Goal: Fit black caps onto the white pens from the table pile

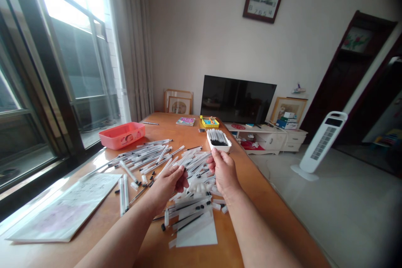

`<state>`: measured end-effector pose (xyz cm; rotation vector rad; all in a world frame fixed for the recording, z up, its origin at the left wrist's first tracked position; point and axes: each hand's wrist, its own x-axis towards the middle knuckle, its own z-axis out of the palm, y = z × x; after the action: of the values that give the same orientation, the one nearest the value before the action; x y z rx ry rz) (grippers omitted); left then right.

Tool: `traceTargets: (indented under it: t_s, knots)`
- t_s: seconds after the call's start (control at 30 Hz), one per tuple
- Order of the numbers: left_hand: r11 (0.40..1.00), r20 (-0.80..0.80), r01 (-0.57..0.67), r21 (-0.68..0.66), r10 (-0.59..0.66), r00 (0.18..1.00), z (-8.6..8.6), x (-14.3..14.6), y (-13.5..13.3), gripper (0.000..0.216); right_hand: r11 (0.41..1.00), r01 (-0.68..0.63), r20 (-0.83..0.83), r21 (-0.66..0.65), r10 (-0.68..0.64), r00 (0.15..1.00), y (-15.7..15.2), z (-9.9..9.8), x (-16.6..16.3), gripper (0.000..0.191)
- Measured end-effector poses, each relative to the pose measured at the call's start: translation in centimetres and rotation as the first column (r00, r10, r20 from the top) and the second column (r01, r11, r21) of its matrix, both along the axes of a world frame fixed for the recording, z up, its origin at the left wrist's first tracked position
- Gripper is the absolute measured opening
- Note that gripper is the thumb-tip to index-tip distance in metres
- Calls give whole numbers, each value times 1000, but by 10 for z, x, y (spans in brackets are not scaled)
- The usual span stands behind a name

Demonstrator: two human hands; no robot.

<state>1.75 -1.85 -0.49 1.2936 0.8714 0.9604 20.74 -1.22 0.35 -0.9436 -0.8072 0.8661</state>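
Observation:
My left hand [172, 181] is closed in a pinch over the middle of the table, with a small dark end showing at its fingertips. Across from it, my right hand [223, 171] also pinches, thumb uppermost. A slim clear pen [198, 165] appears to run between the two hands, though the pile behind makes its outline hard to follow. Below and around them lie many loose clear pen barrels [147, 155], white caps [201, 187], small black plugs [163, 227] and thin dark refills [188, 223]. Just beyond my right hand stands a white tray [220, 148] filled with black-ended pens.
A red plastic box [121, 137] stands at the left edge. Nearer lies a paper booklet [65, 209], and a white sheet [201, 234] is under the nearest pens. Farther back are a colourful book [186, 121] and a yellow box [209, 122]. A tower fan [325, 146] stands at right.

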Motion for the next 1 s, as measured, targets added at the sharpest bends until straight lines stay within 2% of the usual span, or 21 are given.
traceTargets:
  t_s: [0.2, 0.37, 0.57, 0.63, 0.73, 0.87, 1.0]
  knots:
    - [999, -20, -45, -25, 44, 999, 0, -5, 5, 44, 999, 52, -2, 4, -52, 999, 3, -1, 8, 44]
    - [986, -101, -166, 14, 166, 981, -1, -18, 14, 34, 977, 212, -32, 22, -212, 977, 13, -6, 30, 42]
    - [946, -212, -320, 57, 325, 922, 0, -30, 22, 33, 920, 391, -95, 22, -387, 917, 25, -14, 57, 36]
    - [917, -244, -376, 130, 397, 885, -1, -33, 25, 34, 913, 409, -105, 5, -406, 908, 27, -16, 60, 35]
    - [864, -285, -392, 317, 481, 829, -9, -36, 33, 35, 921, 388, -102, -8, -387, 916, 29, -18, 59, 34]
    - [774, -371, -293, 561, 552, 746, -20, -36, 37, 26, 946, 325, -57, -16, -325, 944, 30, -20, 51, 38]
    - [683, -370, -218, 697, 603, 707, -16, -32, 30, 21, 960, 279, -11, -24, -280, 960, 26, -19, 43, 39]
